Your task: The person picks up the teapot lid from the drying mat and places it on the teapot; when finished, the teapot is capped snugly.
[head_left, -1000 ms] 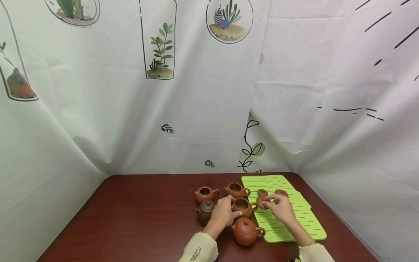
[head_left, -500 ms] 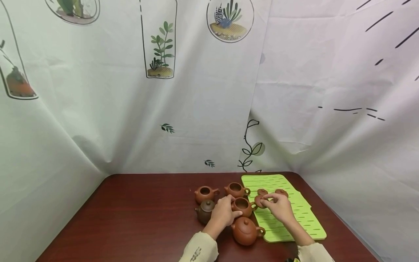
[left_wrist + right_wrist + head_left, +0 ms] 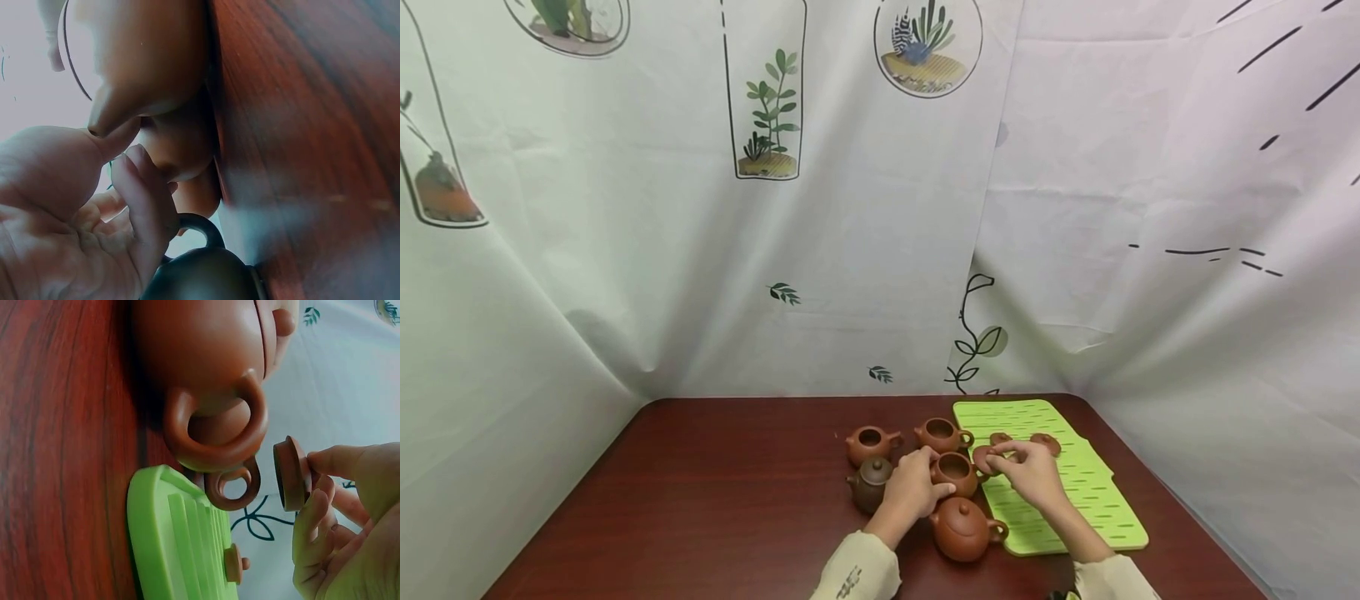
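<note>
My left hand [image 3: 912, 485] grips the side of a reddish-brown lidless teapot [image 3: 953, 486], its thumb in front and fingers behind. Between thumb and fingertips, my right hand [image 3: 1032, 473] pinches a reddish-brown teapot lid [image 3: 982, 459]. That lid [image 3: 292, 475] is held in the air above the handle side of the lidless teapot, apart from its opening. A lidded reddish-brown teapot [image 3: 962, 531] stands just in front. Beside my left hand is a dark brown lidded teapot [image 3: 870, 487]. Two more lidless teapots, one at back left [image 3: 867, 447] and one at back right [image 3: 940, 436], stand behind.
A light green ridged mat [image 3: 1075, 517] lies on the right of the dark red table [image 3: 700, 500]. On it are two lids, one farther right [image 3: 1047, 443] and one partly behind my right hand [image 3: 999, 437]. A printed white cloth [image 3: 865, 250] hangs behind.
My right hand has carried the lid leftward, from over the green mat to the handle side of the lidless teapot. My left hand and the teapots have stayed in place.
</note>
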Tool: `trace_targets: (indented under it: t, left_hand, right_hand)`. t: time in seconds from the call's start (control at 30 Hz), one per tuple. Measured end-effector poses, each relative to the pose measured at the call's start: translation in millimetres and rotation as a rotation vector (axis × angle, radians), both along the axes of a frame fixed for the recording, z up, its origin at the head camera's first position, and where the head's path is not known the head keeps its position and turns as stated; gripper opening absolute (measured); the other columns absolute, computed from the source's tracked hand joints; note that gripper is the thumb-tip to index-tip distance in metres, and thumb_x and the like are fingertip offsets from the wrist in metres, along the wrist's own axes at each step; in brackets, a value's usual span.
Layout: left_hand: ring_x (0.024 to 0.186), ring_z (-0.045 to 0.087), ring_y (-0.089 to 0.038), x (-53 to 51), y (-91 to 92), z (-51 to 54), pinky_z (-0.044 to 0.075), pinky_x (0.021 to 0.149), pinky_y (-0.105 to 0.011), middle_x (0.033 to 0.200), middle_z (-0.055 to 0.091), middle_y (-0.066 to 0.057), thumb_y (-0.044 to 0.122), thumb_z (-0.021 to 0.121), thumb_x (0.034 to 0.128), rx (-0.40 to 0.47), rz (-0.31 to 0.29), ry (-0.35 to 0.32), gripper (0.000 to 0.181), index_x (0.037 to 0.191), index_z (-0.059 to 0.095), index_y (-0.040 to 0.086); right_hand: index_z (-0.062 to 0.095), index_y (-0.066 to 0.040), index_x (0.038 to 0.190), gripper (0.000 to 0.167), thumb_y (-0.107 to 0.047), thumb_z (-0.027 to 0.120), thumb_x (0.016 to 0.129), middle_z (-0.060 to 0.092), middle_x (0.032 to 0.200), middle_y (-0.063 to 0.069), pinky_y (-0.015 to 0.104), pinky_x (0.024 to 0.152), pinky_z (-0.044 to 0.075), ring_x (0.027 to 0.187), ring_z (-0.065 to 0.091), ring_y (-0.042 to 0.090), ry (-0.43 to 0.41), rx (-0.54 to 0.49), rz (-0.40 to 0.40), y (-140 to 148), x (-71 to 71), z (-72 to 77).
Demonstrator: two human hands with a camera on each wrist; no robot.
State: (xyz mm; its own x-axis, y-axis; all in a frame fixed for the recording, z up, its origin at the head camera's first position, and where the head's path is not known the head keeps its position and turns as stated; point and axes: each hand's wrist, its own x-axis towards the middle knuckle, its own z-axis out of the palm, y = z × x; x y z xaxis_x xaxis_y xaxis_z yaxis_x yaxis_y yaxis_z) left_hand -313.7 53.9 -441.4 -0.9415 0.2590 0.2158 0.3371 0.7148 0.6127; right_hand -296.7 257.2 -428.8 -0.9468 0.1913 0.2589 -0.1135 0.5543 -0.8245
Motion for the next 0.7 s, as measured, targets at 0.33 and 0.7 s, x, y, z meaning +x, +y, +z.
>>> trace_targets:
  t: [0.33,0.7]
  left_hand:
    - [0.089,0.065,-0.026,-0.2,0.9,-2.0,0.052,0.069,-0.040,0.104,0.064,-0.006,0.034,0.082,0.0823,-0.018,0.015,-0.018,0.043,0.115,0.063,0.013]
    - [0.088,0.065,-0.026,-0.5,0.6,-3.0,0.053,0.070,-0.040,0.104,0.064,-0.006,0.033,0.082,0.0827,-0.008,0.004,-0.015,0.043,0.115,0.063,0.012]
  right_hand:
    - [0.076,-0.004,0.097,0.013,-0.011,0.077,0.085,0.057,0.061,0.006,0.024,0.045,0.033,0.047,0.039,0.010,0.001,0.010,0.028,-6,-1.8,-1.5]
    - [0.075,-0.005,0.094,0.012,-0.011,0.077,0.085,0.056,0.059,0.007,0.025,0.045,0.036,0.046,0.042,0.010,0.001,-0.001,0.039,-15,-4.5,-5.8]
